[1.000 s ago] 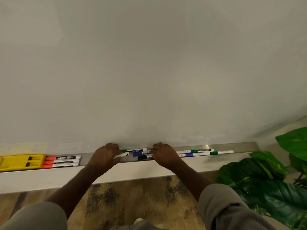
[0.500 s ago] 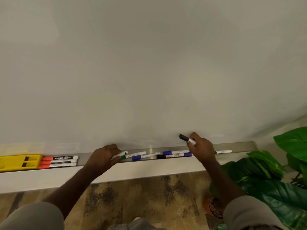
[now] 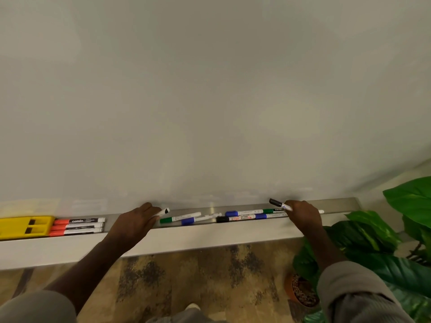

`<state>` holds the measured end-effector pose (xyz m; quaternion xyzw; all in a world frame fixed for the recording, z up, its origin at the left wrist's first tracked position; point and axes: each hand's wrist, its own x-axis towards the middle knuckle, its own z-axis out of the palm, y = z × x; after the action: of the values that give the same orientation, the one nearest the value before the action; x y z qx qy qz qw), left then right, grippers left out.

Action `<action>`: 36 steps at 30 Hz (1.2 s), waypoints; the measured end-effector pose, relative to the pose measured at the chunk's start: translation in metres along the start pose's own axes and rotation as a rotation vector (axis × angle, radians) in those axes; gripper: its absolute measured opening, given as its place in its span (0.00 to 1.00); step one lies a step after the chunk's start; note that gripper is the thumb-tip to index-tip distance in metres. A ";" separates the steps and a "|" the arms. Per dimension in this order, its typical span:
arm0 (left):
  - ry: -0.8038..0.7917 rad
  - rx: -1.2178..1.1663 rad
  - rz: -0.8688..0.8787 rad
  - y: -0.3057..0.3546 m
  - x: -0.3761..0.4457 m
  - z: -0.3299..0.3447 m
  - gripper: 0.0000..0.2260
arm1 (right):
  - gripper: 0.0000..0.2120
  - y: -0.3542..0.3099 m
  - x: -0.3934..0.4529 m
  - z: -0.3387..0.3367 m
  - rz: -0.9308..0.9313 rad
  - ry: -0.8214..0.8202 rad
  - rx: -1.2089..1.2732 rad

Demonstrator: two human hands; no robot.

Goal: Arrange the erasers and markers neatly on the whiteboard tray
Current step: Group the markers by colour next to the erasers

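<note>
Head view, left to right along the tray (image 3: 345, 202). Far left: yellow eraser (image 3: 23, 227) flat in the tray, three red markers (image 3: 77, 226) stacked tidily just beside it; looks done. Next, left hand (image 3: 133, 223) curled around a white marker (image 3: 163, 212), black tip showing. Middle: loose markers (image 3: 224, 216), green, blue and black caps, lying askew and overlapping; still to sort. Right: right hand (image 3: 303, 216) pinching a black-capped marker (image 3: 279, 204), lifted above the tray. Roughly halfway, by the look of it.

A black-capped marker (image 3: 280, 204) has been lifted off the tray (image 3: 345, 203) rightward by the right hand (image 3: 303, 215).
</note>
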<state>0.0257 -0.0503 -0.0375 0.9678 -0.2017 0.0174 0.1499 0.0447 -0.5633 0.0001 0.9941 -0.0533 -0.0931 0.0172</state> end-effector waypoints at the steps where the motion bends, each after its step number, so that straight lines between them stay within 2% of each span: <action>1: -0.005 0.001 -0.014 -0.001 -0.001 0.000 0.19 | 0.08 -0.002 0.001 0.001 -0.001 -0.008 0.006; 3: -0.011 0.001 -0.042 -0.003 -0.002 0.000 0.19 | 0.08 -0.011 0.002 0.002 -0.014 -0.023 0.036; 7: -0.047 -0.011 -0.083 -0.005 -0.003 -0.002 0.24 | 0.07 -0.045 0.003 0.001 -0.102 -0.045 0.164; 11: -0.059 0.021 -0.091 -0.004 -0.005 -0.003 0.19 | 0.06 -0.084 0.002 0.002 -0.299 -0.047 0.264; 14: -0.048 0.013 -0.128 -0.003 -0.008 -0.005 0.17 | 0.10 -0.107 -0.002 0.009 -0.451 -0.075 0.239; 19: 0.003 0.005 -0.147 -0.007 -0.013 -0.007 0.16 | 0.12 -0.137 -0.002 0.017 -0.580 -0.146 0.104; 23: 0.035 0.006 -0.156 -0.014 -0.019 -0.010 0.15 | 0.15 -0.139 0.003 0.023 -0.553 -0.171 0.023; 29: 0.036 -0.008 -0.170 -0.028 -0.027 -0.012 0.10 | 0.13 -0.127 0.008 0.025 -0.466 -0.183 0.149; 36: 0.049 0.084 -0.079 -0.033 -0.025 -0.015 0.10 | 0.09 -0.106 -0.003 0.014 -0.483 0.079 0.338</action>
<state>0.0162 -0.0071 -0.0354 0.9797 -0.1585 0.0436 0.1145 0.0499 -0.4583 -0.0179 0.9696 0.1708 -0.0454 -0.1691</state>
